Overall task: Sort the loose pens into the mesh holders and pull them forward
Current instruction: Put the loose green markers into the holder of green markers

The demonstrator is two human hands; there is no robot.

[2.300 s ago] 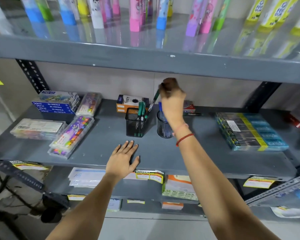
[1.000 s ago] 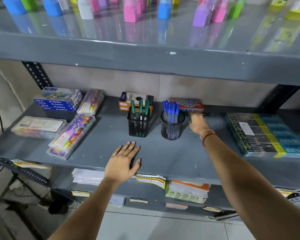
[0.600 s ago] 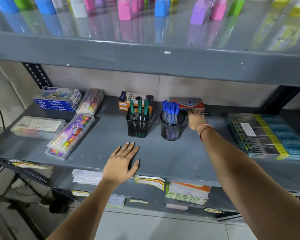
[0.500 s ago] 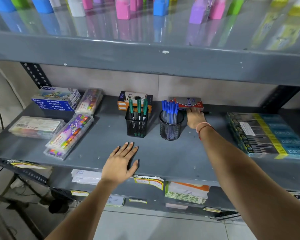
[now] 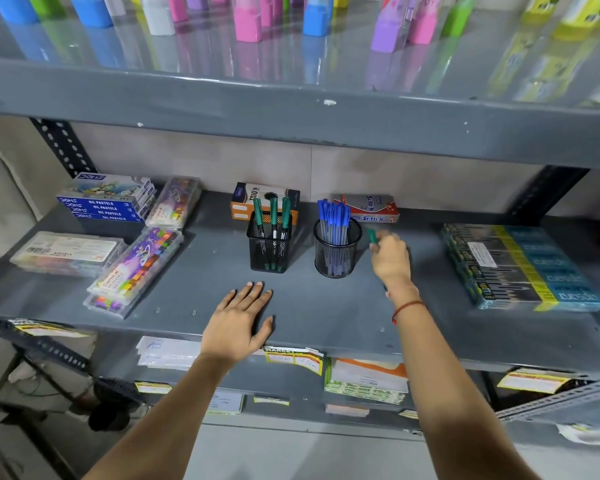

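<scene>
Left hand (image 5: 238,329) flat on the grey shelf (image 5: 326,317), palm down, fingers spread, nothing held, near the front edge. Right hand (image 5: 390,258) raised just right of the round mesh holder (image 5: 336,252), fingers curled closed around a green-capped pen (image 5: 372,236); only the cap end visible above the knuckles, somewhat blurred. Round holder packed with upright blue pens (image 5: 334,216). Square mesh holder (image 5: 270,245) just left of it, with three green pens (image 5: 273,211) standing inside. Both holders mid-shelf, apart from each other. Behind them, against the back wall, an orange box (image 5: 257,199) and a red box (image 5: 371,207). Flat packs of pastels (image 5: 136,268) to the left.
</scene>
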